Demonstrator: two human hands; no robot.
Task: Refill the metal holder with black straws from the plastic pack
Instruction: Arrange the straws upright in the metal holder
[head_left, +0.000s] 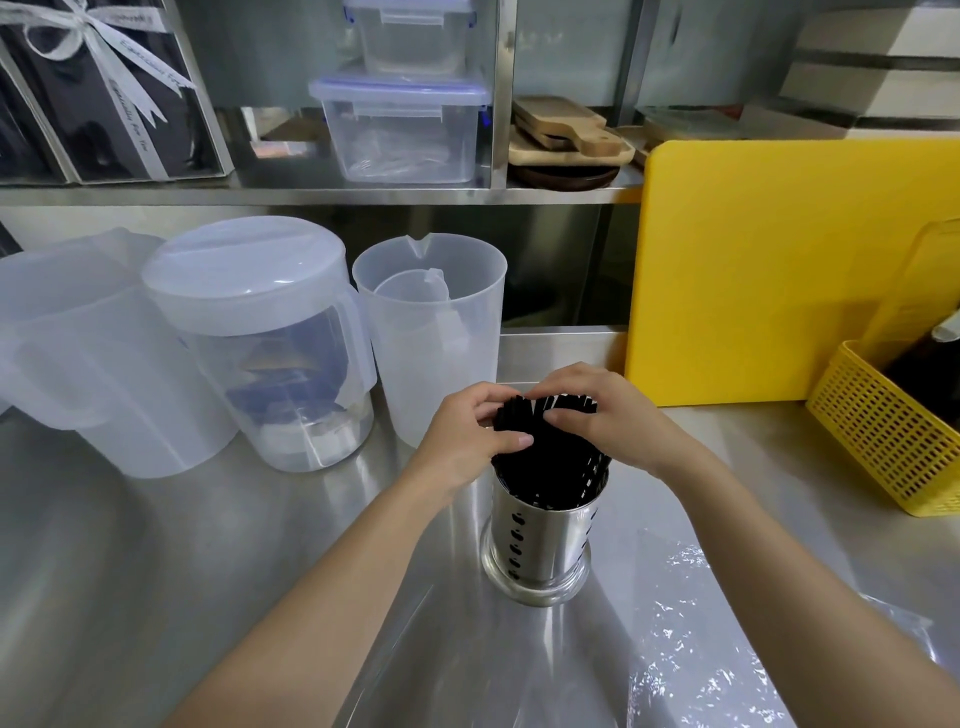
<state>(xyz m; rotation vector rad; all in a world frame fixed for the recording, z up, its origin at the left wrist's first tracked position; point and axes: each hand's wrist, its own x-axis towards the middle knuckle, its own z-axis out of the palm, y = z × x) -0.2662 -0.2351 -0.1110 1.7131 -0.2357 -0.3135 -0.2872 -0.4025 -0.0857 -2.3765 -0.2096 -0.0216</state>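
A perforated metal holder (540, 540) stands upright on the steel counter, in the lower middle of the head view. A thick bunch of black straws (545, 467) fills it and fans out above its rim. My left hand (467, 441) grips the left side of the bunch near the tips, thumb across the front. My right hand (608, 415) curls over the straw tips from the right. A clear plastic pack (691, 639) lies flat and crinkled on the counter, under my right forearm.
Three translucent plastic jugs (260, 343) stand at the left and behind the holder. A yellow cutting board (769, 270) leans at the back right, beside a yellow mesh basket (893, 436). Shelves above hold clear lidded boxes (400, 130) and wooden boards (566, 135).
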